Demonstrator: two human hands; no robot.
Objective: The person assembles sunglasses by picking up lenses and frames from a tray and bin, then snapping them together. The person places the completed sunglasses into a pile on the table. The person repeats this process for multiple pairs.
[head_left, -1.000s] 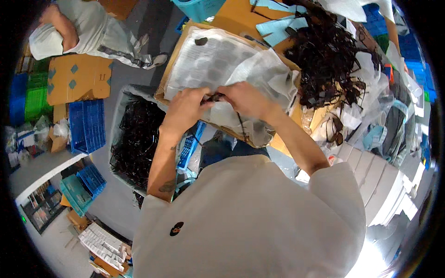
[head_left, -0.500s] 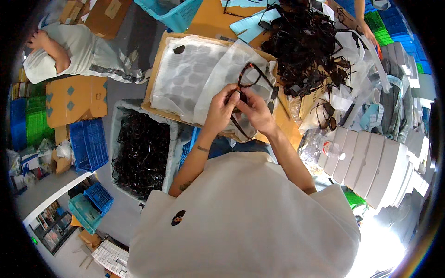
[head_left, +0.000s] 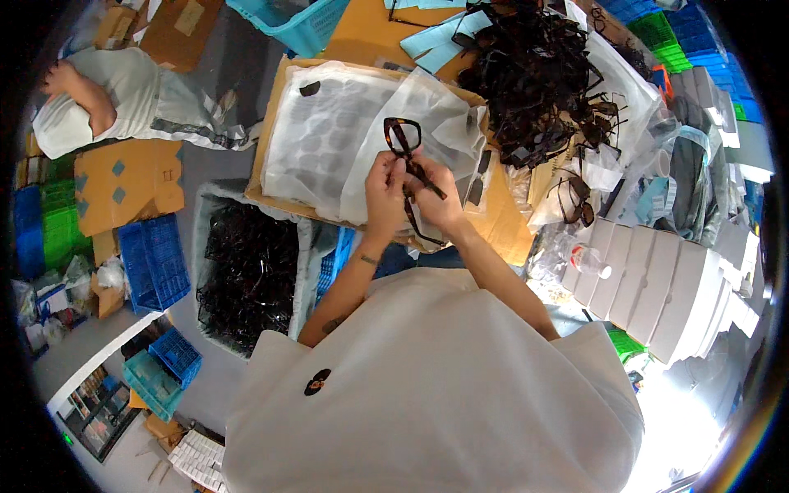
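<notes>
A dark eyeglass frame [head_left: 403,135] with an empty rim is held upright over the box, its temples angling down. My left hand [head_left: 385,191] is closed on it from the left side. From the right, my right hand [head_left: 436,197] grips its lower part, and the fingertips of both hands nearly meet. Below the hands lies a shallow cardboard box [head_left: 256,177] lined with white tissue sheets [head_left: 316,148], with round dark lenses showing faintly beneath. One loose dark lens [head_left: 310,89] rests on top of the tissue.
A heap of dark glasses [head_left: 534,82] covers the table's back right. At my left stands a lined bin [head_left: 251,271] full of dark frames. White boxes [head_left: 649,283] and a plastic bottle [head_left: 588,261] are at right. Another person [head_left: 123,99] is at far left.
The eyeglass frame has turned more upright and shifted left, with my hands drawn closer together around it. The other person's arm at the upper right has left the view.
</notes>
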